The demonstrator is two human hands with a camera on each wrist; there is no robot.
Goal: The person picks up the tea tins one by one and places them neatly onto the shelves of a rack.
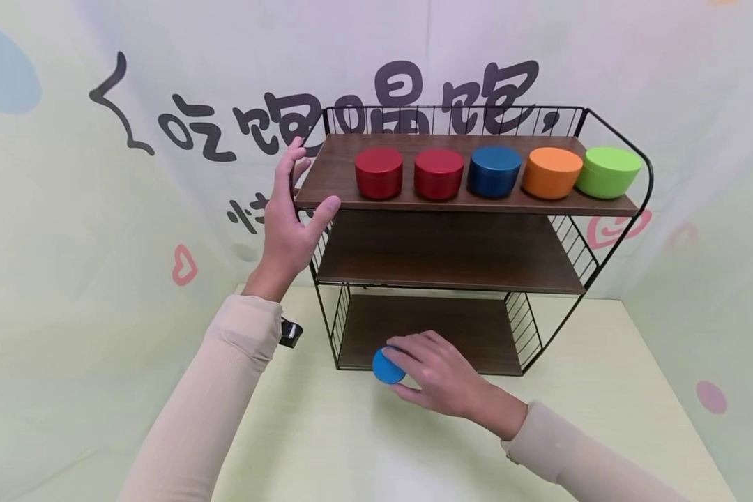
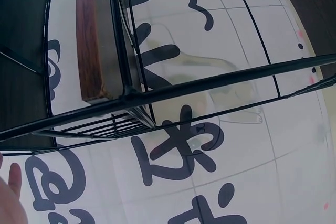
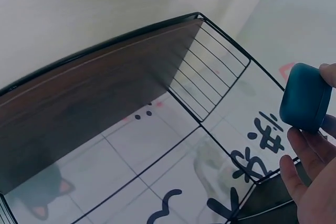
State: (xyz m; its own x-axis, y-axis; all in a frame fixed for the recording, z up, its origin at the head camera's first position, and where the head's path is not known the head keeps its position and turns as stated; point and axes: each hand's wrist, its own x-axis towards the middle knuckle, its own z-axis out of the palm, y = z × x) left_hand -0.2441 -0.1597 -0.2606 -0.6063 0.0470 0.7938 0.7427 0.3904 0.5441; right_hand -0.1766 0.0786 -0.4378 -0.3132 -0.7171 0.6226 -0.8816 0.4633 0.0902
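A three-tier shelf rack [image 1: 439, 251] of dark wood boards and black wire stands in the middle of the head view. At its upper left corner, my left hand [image 1: 291, 223] holds the rack's end, thumb along the front edge and fingers round the side. My right hand [image 1: 439, 373] pinches a small blue round tin [image 1: 388, 366] between thumb and fingers, low before the bottom shelf. In the right wrist view the tin [image 3: 305, 98] shows rounded edges and a seam. Only fingertips of the left hand [image 2: 13, 195] show in the left wrist view.
Along the top board stand two red tins [image 1: 409, 174], a dark blue tin [image 1: 493, 172], an orange tin [image 1: 551, 173] and a lime green tin [image 1: 609, 172]. The rack stands on a pale table [image 1: 326, 432], before a printed cloth [image 1: 194, 42] with black lettering.
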